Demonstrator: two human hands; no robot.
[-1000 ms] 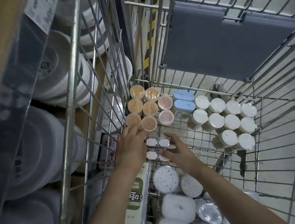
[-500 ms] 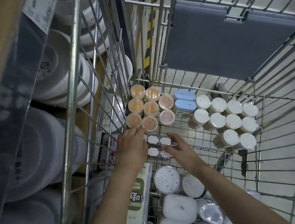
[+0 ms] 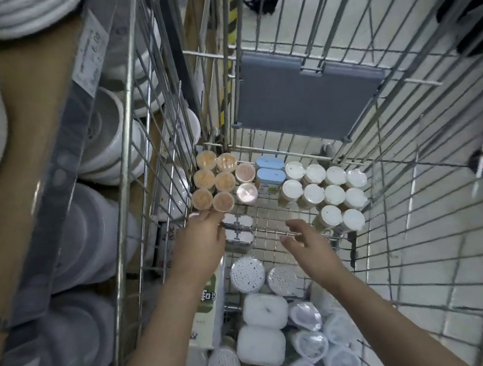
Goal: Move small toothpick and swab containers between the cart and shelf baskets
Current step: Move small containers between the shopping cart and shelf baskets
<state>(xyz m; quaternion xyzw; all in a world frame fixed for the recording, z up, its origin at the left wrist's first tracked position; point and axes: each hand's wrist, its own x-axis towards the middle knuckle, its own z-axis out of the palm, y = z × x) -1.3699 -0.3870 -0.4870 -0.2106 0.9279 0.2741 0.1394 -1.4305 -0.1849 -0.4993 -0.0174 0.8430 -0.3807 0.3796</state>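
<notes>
Inside the cart (image 3: 124, 184), left hand (image 3: 200, 238) touches small clear boxes (image 3: 239, 230), grip unclear; right hand (image 3: 307, 243) hovers, fingers relaxed, likely next to grasp.

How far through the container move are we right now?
Looks early. Done: nothing clearly moved; orange-lidded jars, white-lidded jars and blue boxes all stand in the cart. In hand: left hand touches the small white boxes, grip unclear; right hand is open, empty. Left: nearly everything in the cart.
</notes>
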